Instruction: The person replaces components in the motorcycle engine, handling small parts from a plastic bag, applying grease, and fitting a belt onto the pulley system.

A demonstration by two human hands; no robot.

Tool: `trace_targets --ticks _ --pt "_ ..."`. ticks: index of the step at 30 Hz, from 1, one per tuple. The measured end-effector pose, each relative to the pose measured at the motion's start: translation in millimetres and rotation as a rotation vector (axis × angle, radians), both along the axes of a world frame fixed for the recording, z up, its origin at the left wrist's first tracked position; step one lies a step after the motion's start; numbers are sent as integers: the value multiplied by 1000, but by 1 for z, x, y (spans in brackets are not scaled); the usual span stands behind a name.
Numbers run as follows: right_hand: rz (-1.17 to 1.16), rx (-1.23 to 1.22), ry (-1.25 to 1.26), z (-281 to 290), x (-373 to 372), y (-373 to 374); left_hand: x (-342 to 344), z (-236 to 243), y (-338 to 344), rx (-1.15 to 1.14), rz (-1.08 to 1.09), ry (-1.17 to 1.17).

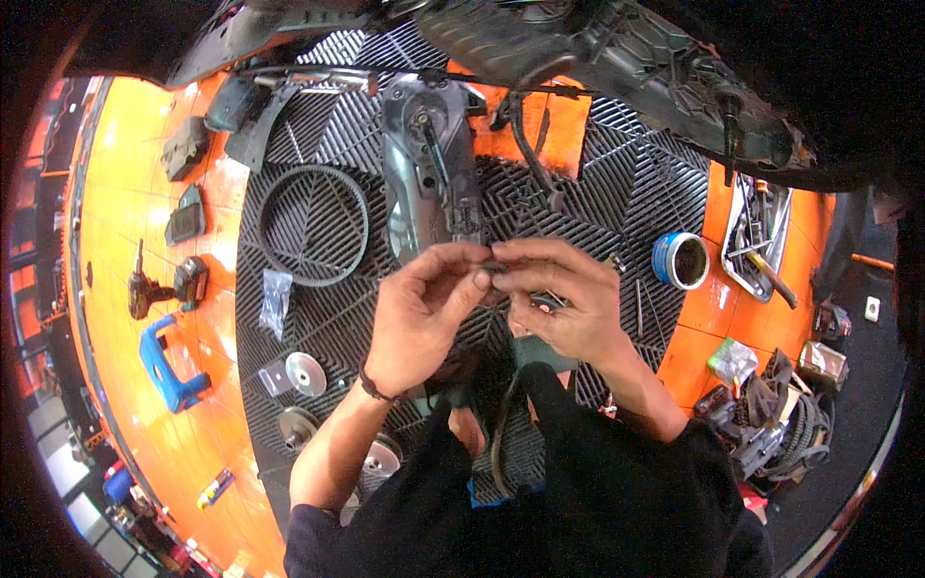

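Note:
In front of my body, my left hand [422, 306] and my right hand [570, 294] meet with fingertips pinched around a small dark part [494, 269]. The fingers cover most of it, so its exact kind cannot be made out. Under my right hand's curled fingers shows a small silver and orange piece [547, 305], partly hidden. Just beyond the hands lies a long grey engine casing [409, 178] on the ribbed black mat [617, 226]. Left of the casing rests a toothed drive belt [263, 231], with a clear plastic bag [276, 301] below it.
A vehicle's dark underside [617, 77] hangs overhead at the far side. To the left are a cordless drill [145, 289], a blue stool [159, 361] and metal discs [305, 374]. On the right stand a blue tub [665, 258], a tool tray [737, 226] and a parts heap [771, 433].

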State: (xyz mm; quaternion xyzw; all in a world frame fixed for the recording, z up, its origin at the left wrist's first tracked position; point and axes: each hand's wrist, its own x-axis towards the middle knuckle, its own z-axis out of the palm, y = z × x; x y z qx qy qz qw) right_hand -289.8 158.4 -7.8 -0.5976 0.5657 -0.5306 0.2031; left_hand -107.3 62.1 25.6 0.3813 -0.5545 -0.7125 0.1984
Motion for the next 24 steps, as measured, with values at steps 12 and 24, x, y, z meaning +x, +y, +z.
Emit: trace_targets --ticks 12,24 --pt "-398 -97 -225 3 -63 -114 -107 0 -102 -576 102 71" --pt "-455 -249 -29 4 -93 -165 -148 -25 -141 -120 220 413"
